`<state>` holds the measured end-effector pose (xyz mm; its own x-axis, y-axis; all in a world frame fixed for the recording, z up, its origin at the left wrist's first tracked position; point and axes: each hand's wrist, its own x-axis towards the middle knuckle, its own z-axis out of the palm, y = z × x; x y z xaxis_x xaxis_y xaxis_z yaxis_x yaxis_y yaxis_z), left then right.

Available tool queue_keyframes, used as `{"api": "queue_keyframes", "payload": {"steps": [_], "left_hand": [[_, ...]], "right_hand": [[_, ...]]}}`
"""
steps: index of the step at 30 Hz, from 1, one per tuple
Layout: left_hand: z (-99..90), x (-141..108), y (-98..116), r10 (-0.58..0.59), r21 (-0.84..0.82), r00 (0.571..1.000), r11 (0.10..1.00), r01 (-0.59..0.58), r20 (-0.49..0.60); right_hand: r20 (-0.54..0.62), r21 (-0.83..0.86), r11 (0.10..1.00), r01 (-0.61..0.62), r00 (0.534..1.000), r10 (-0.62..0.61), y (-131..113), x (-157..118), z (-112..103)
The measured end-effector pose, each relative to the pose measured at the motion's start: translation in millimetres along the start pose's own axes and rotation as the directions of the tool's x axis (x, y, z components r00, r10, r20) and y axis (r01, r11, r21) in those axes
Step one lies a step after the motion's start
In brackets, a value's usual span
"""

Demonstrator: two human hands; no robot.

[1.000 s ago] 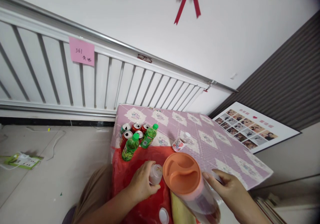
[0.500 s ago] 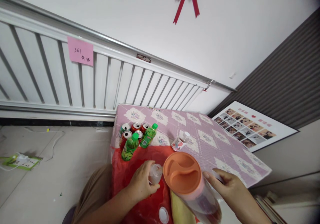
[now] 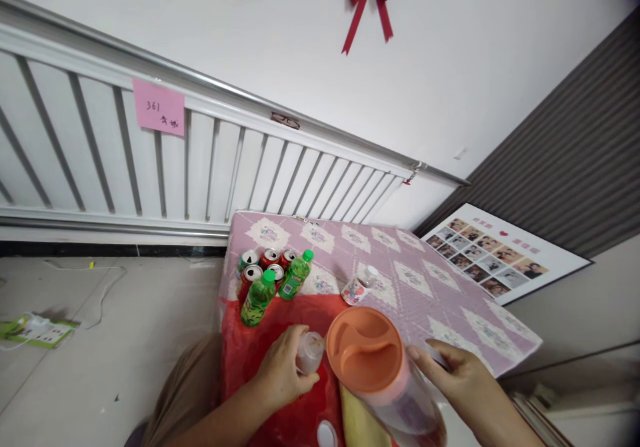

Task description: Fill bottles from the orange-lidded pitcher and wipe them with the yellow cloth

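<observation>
My left hand (image 3: pixel 281 371) is closed around a small clear plastic bottle (image 3: pixel 309 354), its uncapped mouth facing the pitcher's spout. A brownish streak shows at that mouth. With my right hand (image 3: pixel 460 375) I grip the handle of a clear pitcher (image 3: pixel 413 415), tilted to the left. Its orange lid (image 3: pixel 365 348) faces up, and reddish-brown liquid lies low in the body. Below, a white round cap (image 3: pixel 327 434) rests on a red cover (image 3: pixel 295 417), beside a pale yellow thing (image 3: pixel 361 420) partly hidden by the pitcher.
Several drink cans (image 3: pixel 270 257) stand at the table's left side with two green-capped bottles (image 3: pixel 259 298). Another clear bottle with a printed label (image 3: pixel 356 290) sits on the purple patterned tablecloth (image 3: pixel 400 267). A white radiator (image 3: pixel 240 167) runs behind. A framed photo board (image 3: pixel 530 247) leans at the right.
A brownish streak now shows more plainly at the small bottle's mouth. Both hands keep their grips and the pitcher stays tilted; the view has shifted slightly.
</observation>
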<state>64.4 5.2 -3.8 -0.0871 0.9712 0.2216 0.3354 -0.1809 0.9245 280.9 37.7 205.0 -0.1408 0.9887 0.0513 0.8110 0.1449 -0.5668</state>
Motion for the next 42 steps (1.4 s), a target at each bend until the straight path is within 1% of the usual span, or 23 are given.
{"api": "queue_keyframes", "payload": {"steps": [2, 6, 8, 14, 23, 28, 33, 38, 42], "left_hand": [[-0.3, 0, 1, -0.002, -0.002, 1.000, 1.000, 0.002, 0.000], [-0.8, 1, 1, -0.004, -0.006, 1.000, 1.000, 0.004, 0.001], [-1.2, 0, 1, -0.005, -0.007, 1.000, 1.000, 0.005, 0.003], [-1.0, -1, 0, -0.006, -0.011, 1.000, 1.000, 0.006, 0.001], [-0.3, 0, -2, -0.003, -0.012, 1.000, 1.000, 0.003, 0.004], [0.0, 0, -3, 0.001, -0.015, 1.000, 1.000, -0.001, 0.002], [0.4, -1, -3, 0.003, -0.012, 1.000, 1.000, -0.003, 0.001], [0.3, -1, -3, 0.002, -0.017, 1.000, 1.000, -0.002, 0.001], [0.1, -1, -3, 0.004, -0.014, 1.000, 1.000, -0.004, 0.000]], "right_hand": [[-0.014, 0.005, 1.000, 0.004, 1.000, -0.004, 2, 1, 0], [0.057, -0.018, 1.000, -0.012, 0.998, 0.013, 6, 4, -3], [0.075, -0.031, 0.999, -0.011, 0.997, 0.014, 5, 4, -5], [0.081, -0.055, 0.998, -0.006, 0.997, 0.010, 3, 3, -7], [0.113, -0.096, 0.995, -0.005, 0.993, 0.016, 7, 6, -10], [0.093, -0.085, 0.996, 0.030, 0.995, -0.022, 8, 7, -9], [0.082, -0.106, 0.994, 0.028, 0.996, -0.019, 9, 9, -8], [0.109, -0.099, 0.994, 0.047, 0.993, -0.037, 10, 9, -10], [0.072, -0.110, 0.992, 0.059, 0.996, -0.052, 5, 8, -11]]}}
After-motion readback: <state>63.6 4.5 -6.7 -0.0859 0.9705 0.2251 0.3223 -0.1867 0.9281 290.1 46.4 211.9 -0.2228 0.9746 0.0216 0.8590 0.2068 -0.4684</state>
